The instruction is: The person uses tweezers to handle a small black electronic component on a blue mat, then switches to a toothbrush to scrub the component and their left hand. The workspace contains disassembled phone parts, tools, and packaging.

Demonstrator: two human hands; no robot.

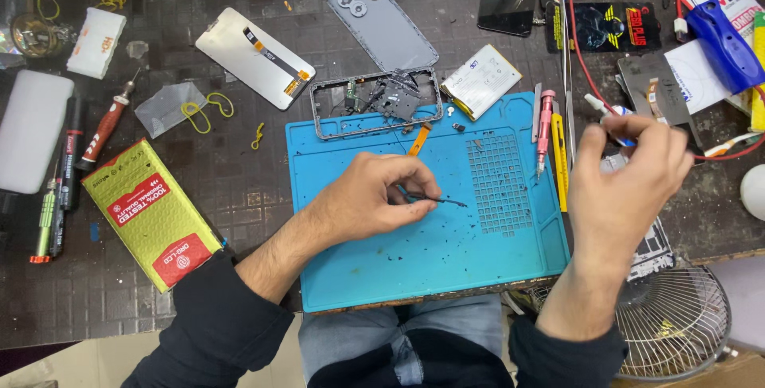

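My left hand (370,197) rests on the blue work mat (374,268) and pinches thin black tweezers (442,199) that point right. My right hand (625,177) is raised over the mat's right edge, fingers closed around a small white tube with a blue band (599,106). Just beyond the mat lies an opened phone frame (327,109) with loose dark parts and an orange flex cable (418,139). A white battery (480,79) lies to its right, a grey back cover (382,21) and a white display panel (251,53) behind it.
A green and red box (155,217) lies left of the mat. Screwdrivers (103,129) and a white case (32,129) sit at far left. A pink screwdriver (545,125), yellow tool, tweezers, red wires and a blue tool (725,45) crowd the right. A small fan (673,320) sits below right.
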